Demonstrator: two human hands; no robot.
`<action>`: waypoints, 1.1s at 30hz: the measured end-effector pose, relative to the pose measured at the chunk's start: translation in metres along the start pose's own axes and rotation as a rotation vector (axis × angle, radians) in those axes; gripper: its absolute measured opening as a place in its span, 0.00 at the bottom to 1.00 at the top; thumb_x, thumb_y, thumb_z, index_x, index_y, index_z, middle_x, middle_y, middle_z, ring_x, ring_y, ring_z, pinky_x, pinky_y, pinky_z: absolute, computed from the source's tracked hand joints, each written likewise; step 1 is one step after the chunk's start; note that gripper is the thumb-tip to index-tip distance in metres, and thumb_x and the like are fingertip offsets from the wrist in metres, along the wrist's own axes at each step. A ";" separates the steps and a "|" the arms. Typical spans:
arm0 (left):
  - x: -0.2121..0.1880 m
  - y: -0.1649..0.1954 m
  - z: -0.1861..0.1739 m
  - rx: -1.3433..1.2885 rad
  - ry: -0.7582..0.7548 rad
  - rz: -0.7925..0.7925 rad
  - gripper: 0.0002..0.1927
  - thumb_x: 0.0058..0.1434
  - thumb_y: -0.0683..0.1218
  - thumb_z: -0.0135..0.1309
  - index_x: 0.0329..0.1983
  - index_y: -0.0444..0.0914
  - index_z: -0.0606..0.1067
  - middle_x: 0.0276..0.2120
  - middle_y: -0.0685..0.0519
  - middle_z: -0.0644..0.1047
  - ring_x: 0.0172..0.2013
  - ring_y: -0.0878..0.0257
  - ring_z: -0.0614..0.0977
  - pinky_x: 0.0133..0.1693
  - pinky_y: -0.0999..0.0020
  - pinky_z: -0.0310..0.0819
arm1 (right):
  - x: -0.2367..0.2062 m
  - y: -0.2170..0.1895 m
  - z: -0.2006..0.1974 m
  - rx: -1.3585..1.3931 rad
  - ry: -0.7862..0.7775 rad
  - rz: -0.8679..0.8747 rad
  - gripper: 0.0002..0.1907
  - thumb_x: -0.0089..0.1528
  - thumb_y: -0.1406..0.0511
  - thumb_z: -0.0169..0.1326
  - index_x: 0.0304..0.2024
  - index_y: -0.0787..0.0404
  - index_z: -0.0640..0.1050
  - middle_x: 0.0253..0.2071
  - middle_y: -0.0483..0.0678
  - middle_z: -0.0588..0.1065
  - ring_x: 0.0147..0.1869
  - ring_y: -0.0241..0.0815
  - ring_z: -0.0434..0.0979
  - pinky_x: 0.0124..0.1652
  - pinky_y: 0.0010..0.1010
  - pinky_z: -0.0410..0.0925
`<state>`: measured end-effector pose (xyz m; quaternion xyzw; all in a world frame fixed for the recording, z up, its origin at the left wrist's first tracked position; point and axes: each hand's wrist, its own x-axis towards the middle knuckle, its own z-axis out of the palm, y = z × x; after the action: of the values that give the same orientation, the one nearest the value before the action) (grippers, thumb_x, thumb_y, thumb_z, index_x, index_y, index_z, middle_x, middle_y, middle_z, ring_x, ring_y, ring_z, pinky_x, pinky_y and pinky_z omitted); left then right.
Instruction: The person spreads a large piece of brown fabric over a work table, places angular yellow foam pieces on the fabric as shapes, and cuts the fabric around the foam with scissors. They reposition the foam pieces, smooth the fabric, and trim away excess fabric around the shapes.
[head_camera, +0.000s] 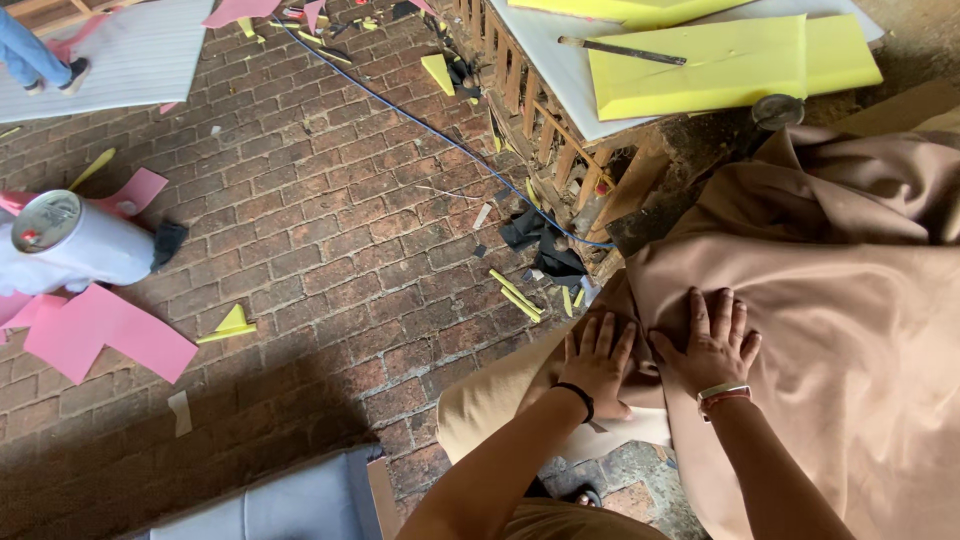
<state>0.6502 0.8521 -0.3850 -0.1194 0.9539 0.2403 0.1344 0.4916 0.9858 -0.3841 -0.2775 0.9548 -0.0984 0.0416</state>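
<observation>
While both my hands press flat on the tan fabric (850, 300), neither grip closes on anything: the fingers lie spread and open, palms down. My left hand (598, 362), with a black band at the wrist, rests at the fabric's near edge, just above a white sheet (630, 430) that peeks out beneath it. My right hand (712, 345), with a pale and red band at the wrist, lies just beside the left, thumbs nearly meeting, further onto the cloth. This fabric spreads in loose folds from the right side down toward my knees, hanging over the brick floor (330, 230). Beyond it stands a wooden counter (545, 110) carrying yellow foam sheets (720, 60) and a dark, thin tool (620, 50). A blue cable (400, 110) runs across the bricks among yellow and pink scraps. At the far left lies a white roll (75, 245) beside pink sheets (100, 330).
</observation>
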 end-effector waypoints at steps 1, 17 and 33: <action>0.002 -0.003 0.002 -0.001 0.000 0.008 0.75 0.41 0.64 0.71 0.80 0.48 0.33 0.78 0.38 0.35 0.76 0.37 0.40 0.68 0.31 0.34 | 0.002 0.001 0.006 -0.022 0.003 0.004 0.57 0.50 0.32 0.50 0.76 0.37 0.49 0.80 0.53 0.38 0.82 0.56 0.30 0.69 0.63 0.30; 0.010 -0.004 0.017 0.007 -0.086 0.017 0.75 0.44 0.65 0.70 0.80 0.46 0.29 0.77 0.37 0.31 0.75 0.34 0.35 0.68 0.28 0.31 | -0.011 0.001 0.009 -0.013 0.013 0.059 0.56 0.50 0.34 0.52 0.76 0.38 0.50 0.80 0.51 0.39 0.83 0.53 0.31 0.71 0.61 0.31; 0.005 0.009 0.014 0.039 -0.047 -0.120 0.71 0.46 0.57 0.70 0.80 0.52 0.31 0.78 0.42 0.33 0.76 0.39 0.38 0.71 0.38 0.33 | -0.026 0.014 -0.019 -0.009 -0.097 -0.108 0.53 0.55 0.35 0.51 0.77 0.39 0.48 0.80 0.52 0.37 0.82 0.53 0.29 0.72 0.53 0.31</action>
<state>0.6455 0.8656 -0.3952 -0.1682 0.9460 0.2159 0.1734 0.5034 1.0147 -0.3675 -0.3333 0.9357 -0.0824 0.0813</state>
